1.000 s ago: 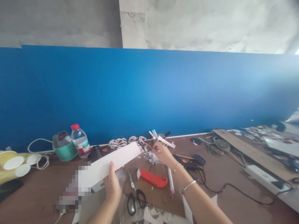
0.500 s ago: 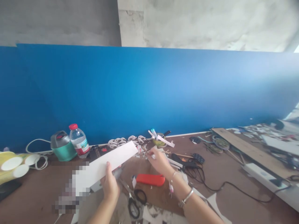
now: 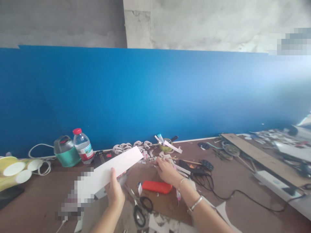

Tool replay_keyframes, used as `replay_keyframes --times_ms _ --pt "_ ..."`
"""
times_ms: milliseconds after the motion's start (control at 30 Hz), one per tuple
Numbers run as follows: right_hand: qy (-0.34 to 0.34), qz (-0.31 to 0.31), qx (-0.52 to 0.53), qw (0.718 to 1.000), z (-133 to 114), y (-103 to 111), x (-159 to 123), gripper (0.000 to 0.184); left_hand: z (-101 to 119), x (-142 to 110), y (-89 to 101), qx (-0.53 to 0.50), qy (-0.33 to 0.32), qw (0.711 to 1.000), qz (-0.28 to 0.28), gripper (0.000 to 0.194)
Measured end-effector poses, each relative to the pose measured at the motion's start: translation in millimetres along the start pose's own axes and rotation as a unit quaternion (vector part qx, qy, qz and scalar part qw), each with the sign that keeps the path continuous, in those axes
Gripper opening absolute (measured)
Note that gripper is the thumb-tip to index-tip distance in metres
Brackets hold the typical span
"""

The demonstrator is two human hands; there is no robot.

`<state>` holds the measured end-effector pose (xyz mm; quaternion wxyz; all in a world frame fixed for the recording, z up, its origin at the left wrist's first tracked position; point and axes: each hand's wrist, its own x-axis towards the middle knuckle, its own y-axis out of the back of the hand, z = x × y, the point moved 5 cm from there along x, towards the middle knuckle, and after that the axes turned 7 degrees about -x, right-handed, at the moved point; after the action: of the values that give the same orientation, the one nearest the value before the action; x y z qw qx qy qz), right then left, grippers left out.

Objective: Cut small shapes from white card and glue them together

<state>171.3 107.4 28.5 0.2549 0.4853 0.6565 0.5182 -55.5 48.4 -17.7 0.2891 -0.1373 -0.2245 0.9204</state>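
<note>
My left hand grips a long white card strip, thumb on top, slanting up to the right; its lower left end is blurred out. My right hand is low over a pile of white paper scraps, fingers loosely bent and apart, fingertips at the scraps; nothing shows in them. Just below it lies a red utility knife on a brown board. Black-handled scissors lie open between my hands. A marker is partly hidden by my right wrist.
A red-capped bottle and a green container stand back left, beside yellow paper cups. White curled pieces and a small pot of pens line the blue partition. A power strip and black cable lie right.
My right hand has come away from near the pen pot, down and nearer to me, its fingers loosening over the scraps. The knife and scissors have turned slightly. My left hand keeps the card strip.
</note>
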Motion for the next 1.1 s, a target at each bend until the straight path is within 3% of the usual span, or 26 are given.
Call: replay_keyframes --times_ms 300,533,767,967,1100 --pt "0.009 -0.056 0.033 0.998 1 10 -2 0.015 -3 2 2.0 0.007 0.000 1.000 0.000 0.033" --pt "-0.105 0.043 -0.033 0.993 23 22 2 0.024 1 -2 0.4 0.005 0.003 1.000 0.003 0.033" --pt "-0.035 0.010 -0.012 0.999 21 11 4 0.014 3 -1 -0.6 -0.008 -0.016 1.000 0.001 0.029" --pt "-0.091 0.053 -0.040 0.994 34 24 6 0.020 1 -1 0.6 0.000 -0.006 1.000 0.003 0.031" --pt "-0.088 0.035 -0.017 0.995 34 25 7 0.016 1 -2 0.6 -0.001 0.002 1.000 0.009 0.032"
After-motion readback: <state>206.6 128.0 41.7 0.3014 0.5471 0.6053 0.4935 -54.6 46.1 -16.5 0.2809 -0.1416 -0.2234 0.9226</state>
